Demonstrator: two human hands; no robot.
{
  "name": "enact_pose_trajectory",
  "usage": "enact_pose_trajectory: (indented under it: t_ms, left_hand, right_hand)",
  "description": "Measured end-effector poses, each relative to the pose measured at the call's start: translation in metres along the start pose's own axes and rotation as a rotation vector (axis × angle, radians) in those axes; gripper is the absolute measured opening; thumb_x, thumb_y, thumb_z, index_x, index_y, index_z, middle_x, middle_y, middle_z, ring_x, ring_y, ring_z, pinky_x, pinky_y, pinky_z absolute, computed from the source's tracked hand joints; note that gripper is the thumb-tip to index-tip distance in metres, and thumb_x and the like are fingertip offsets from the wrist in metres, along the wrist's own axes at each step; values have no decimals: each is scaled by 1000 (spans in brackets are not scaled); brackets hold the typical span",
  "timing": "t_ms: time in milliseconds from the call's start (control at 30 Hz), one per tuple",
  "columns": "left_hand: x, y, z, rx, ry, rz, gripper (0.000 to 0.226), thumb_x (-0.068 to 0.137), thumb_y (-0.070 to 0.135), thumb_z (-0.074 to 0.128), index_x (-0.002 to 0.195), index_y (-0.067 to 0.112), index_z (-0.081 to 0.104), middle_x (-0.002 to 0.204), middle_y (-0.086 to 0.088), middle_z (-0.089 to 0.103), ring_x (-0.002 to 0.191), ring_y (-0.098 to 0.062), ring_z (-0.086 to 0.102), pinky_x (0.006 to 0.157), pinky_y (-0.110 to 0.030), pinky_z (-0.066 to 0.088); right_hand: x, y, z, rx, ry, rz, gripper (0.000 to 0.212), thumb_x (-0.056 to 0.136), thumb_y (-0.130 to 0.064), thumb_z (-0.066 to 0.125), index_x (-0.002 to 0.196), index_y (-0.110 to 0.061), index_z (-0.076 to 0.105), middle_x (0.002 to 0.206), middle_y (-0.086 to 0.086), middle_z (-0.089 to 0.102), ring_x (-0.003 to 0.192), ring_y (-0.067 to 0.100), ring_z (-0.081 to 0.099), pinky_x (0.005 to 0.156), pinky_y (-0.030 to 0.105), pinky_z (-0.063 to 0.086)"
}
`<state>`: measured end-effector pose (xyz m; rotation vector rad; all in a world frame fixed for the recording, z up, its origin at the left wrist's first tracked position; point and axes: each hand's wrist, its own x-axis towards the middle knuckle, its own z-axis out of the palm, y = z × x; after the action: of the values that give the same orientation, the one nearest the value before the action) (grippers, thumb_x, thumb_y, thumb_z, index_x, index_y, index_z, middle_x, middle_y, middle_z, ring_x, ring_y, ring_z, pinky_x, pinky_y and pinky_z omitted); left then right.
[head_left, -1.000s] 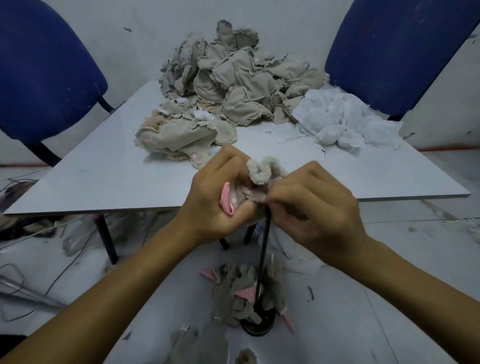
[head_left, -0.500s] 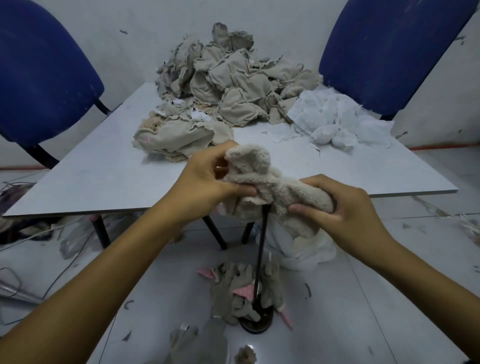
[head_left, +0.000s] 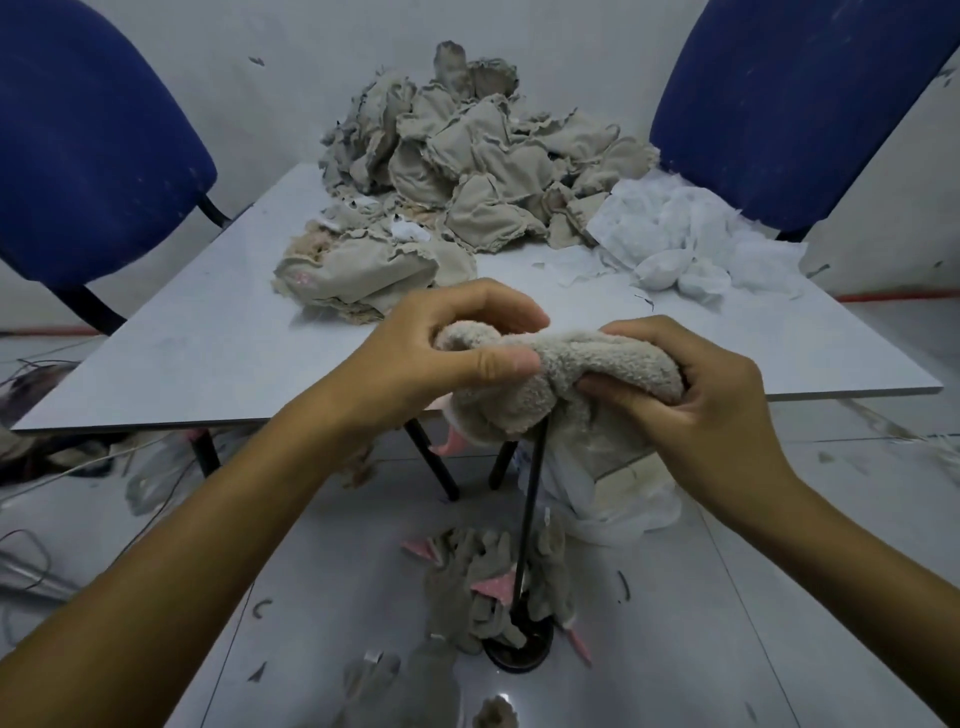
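My left hand and right hand each pinch 1 end of the fleecy beige plush skin, fingers curled tight, directly above the black rod.

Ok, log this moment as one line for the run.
left hand: pinches fleecy beige piece | right hand: grips its other end | piece: over top of black rod | table: beige fabric pile behind
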<state>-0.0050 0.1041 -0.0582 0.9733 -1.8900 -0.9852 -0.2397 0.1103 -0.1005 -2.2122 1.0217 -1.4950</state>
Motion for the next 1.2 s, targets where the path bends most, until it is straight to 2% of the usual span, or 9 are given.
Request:
enact_pose_trajectory:
  t_ms: [67, 167, 300, 467, 633, 767, 867, 1000, 1200]
  left_hand:
    - [3, 7, 2, 118, -44, 27, 35, 79, 35, 81, 112, 25, 72, 104, 10, 73, 99, -6, 68, 82, -20, 53]
    - [5, 6, 15, 367, -36, 113, 34, 76, 19, 85, 108, 18, 75, 100, 9, 75, 94, -5, 69, 84, -32, 55]
    - [2, -5, 20, 337, 82, 202, 21, 74, 6, 78, 93, 15, 77, 88, 6, 75, 82, -6, 69, 74, -28, 55]
    - [-4, -27, 33, 502, 9, -19, 13, 73, 12, 75, 85, 7, 74, 75, -5, 71, 73, -23, 63, 67, -42, 49]
    - [-6, -31, 32, 428, -11, -12, 13, 76, 11, 80, 86, 9, 73, 80, -1, 70, 78, -17, 63, 73, -39, 50]
    - [-5, -23, 38, 104, 227, 152, 22, 74, 8, 81, 92, 18, 74, 85, 13, 71, 80, 2, 65, 74, -17, 50]
    - [6, -17, 36, 167, 312, 280, 17, 77, 18, 79, 93, 20, 74, 81, 16, 68, 75, 5, 62, 72, -13, 47]
    - [0, -34, 38, 337, 72, 77, 9, 77, 9, 80, 70, 9, 75, 69, 6, 61, 67, -6, 56, 67, -27, 44]
    - [-3, -43, 34, 362, 11, 91, 23, 76, 10, 83, 64, 10, 63, 65, 6, 54, 63, -14, 52, 62, -32, 43]
  right_hand:
    - [6, -3, 2, -34, -22, -32, 26, 83, -31, 75, 107, -22, 70, 98, -15, 69, 91, 1, 64, 79, 18, 49]
    - [8, -4, 3, -93, -59, -77, 31, 82, -36, 73, 105, -14, 72, 96, -10, 68, 86, 10, 64, 75, 26, 51]
    - [2, -2, 0, -109, -92, -70, 32, 79, -35, 78, 105, -17, 71, 92, -7, 71, 78, 13, 65, 65, 32, 51]
    - [-12, 7, 21, -223, -209, 2, 30, 78, -37, 78, 81, -8, 70, 66, 3, 59, 58, 16, 48, 54, 26, 32]
    - [-15, 14, 23, -165, -229, 43, 23, 80, -35, 76, 86, -13, 72, 68, -3, 63, 61, 11, 53, 55, 27, 36]
    - [-15, 13, 17, -146, -104, 12, 35, 92, -39, 61, 105, -9, 73, 89, -6, 69, 79, 8, 60, 69, 18, 44]
    - [-15, 13, 24, -135, -57, 5, 28, 95, -31, 58, 95, -5, 70, 83, -3, 62, 75, 12, 55, 66, 17, 40]
    - [-26, 20, 35, -179, -354, 112, 35, 97, -37, 53, 88, -5, 65, 78, 1, 55, 75, 27, 54, 64, 39, 43]
    - [-33, 24, 31, -158, -406, 134, 31, 95, -41, 50, 97, -15, 66, 84, -6, 60, 79, 16, 58, 68, 38, 47]
